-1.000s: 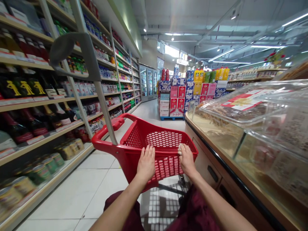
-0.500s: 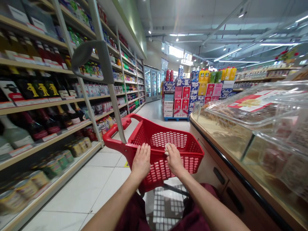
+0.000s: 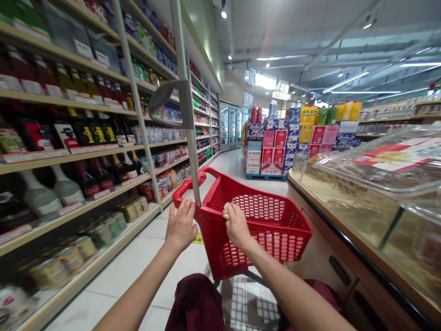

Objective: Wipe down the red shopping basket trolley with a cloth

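Observation:
A red plastic shopping cart (image 3: pixel 255 225) with a perforated basket stands in front of me, turned sideways. My left hand (image 3: pixel 181 226) is at the cart's handle end beside the metal post, its fingers apart and their tips at the red side rail; firm contact is hard to make out. My right hand (image 3: pixel 238 227) is closed around a small crumpled white cloth (image 3: pixel 225 211) at the near rim of the basket. Most of the cloth is hidden under the fingers. From the handle end rises the metal post (image 3: pixel 193 161), which carries a grey loop-shaped holder (image 3: pixel 186 103).
Shelves of bottles and cans (image 3: pixel 103 193) run along the left. To the right stands a wooden display counter (image 3: pixel 317 220) with clear plastic boxes. Stacked drink cartons (image 3: pixel 272 147) on a blue pallet stand ahead, with glass-door fridges (image 3: pixel 230 122) behind.
My left hand has moved left along the near side toward the handle, its fingers spreading. My right hand, with the cloth, has shifted left along the rim. The view has turned slightly left.

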